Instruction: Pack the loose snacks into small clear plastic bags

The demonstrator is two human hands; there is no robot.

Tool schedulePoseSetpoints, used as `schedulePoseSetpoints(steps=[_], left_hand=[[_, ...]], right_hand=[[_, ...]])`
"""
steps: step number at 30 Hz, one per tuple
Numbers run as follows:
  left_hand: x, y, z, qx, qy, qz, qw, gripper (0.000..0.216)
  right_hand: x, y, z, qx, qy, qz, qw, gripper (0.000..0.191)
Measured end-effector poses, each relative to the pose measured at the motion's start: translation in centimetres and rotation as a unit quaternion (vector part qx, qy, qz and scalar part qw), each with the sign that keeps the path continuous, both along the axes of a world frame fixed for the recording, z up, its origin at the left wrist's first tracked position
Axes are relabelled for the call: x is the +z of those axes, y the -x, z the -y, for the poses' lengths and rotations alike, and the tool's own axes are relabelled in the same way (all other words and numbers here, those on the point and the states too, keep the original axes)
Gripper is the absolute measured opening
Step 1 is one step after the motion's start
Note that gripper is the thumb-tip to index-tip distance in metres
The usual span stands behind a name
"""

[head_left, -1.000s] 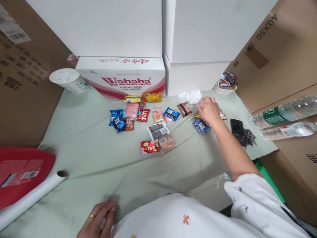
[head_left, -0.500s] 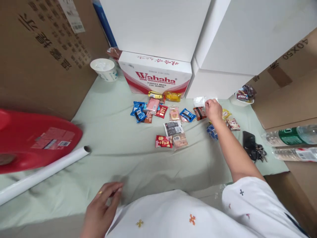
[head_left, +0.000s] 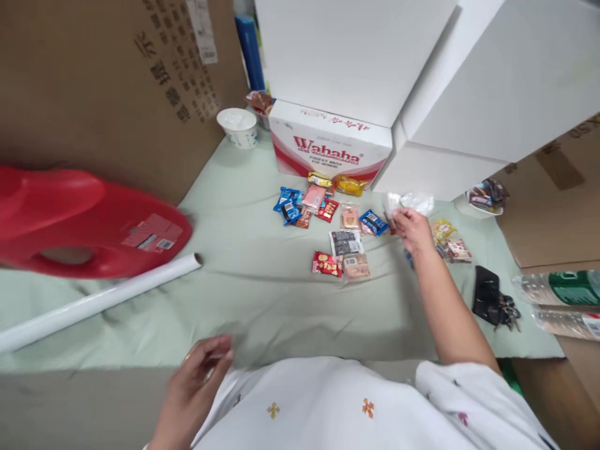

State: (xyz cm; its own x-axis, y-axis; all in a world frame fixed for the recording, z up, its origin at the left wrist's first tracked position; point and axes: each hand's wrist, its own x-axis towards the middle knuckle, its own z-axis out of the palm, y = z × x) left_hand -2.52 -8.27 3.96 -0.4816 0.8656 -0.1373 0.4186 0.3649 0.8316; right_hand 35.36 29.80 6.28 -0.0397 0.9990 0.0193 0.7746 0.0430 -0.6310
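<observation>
My right hand (head_left: 413,230) is over the right part of the cloth, its bent fingers closed on a brown snack packet (head_left: 390,225), which is mostly covered. Right behind the fingers lies a crumpled clear plastic bag (head_left: 417,203). To the left is a blue packet (head_left: 374,222), beside a pink-and-clear packet (head_left: 349,217). A grey packet (head_left: 345,242), a red packet (head_left: 327,264) and a clear packet (head_left: 356,267) lie nearer to me. Low at the left, my left hand (head_left: 197,378) hovers with curled, parted fingers and nothing in them.
Behind the packets stands a Wahaba-style water carton (head_left: 328,147) under white boxes (head_left: 347,56). A paper cup (head_left: 238,128), red jug (head_left: 94,219) and white tube (head_left: 103,300) are left. Right are a bowl of snacks (head_left: 482,203), a black phone-like item (head_left: 486,290), keys (head_left: 509,312) and bottles (head_left: 557,287).
The view has shifted, so the scene appears farther right. My right hand has come left and nearer, onto the brown packet. My left hand stays low with its fingers a little more apart.
</observation>
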Motion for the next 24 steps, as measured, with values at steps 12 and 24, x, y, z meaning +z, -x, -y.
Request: schedulePoseSetpoints(steps=[12,24], left_hand=[[-0.3,-10.8,-14.9,-0.116,-0.067,0.303,0.944,0.040],[0.3,-9.6,-12.9,-0.165,-0.106,0.188,0.962,0.019]], right_hand=[[-2.2,11.5,21.1,0.019,0.204,-0.467,0.860,0.028],[-1.7,10.3,21.3,0.065,0.120,-0.359,0.923,0.034]])
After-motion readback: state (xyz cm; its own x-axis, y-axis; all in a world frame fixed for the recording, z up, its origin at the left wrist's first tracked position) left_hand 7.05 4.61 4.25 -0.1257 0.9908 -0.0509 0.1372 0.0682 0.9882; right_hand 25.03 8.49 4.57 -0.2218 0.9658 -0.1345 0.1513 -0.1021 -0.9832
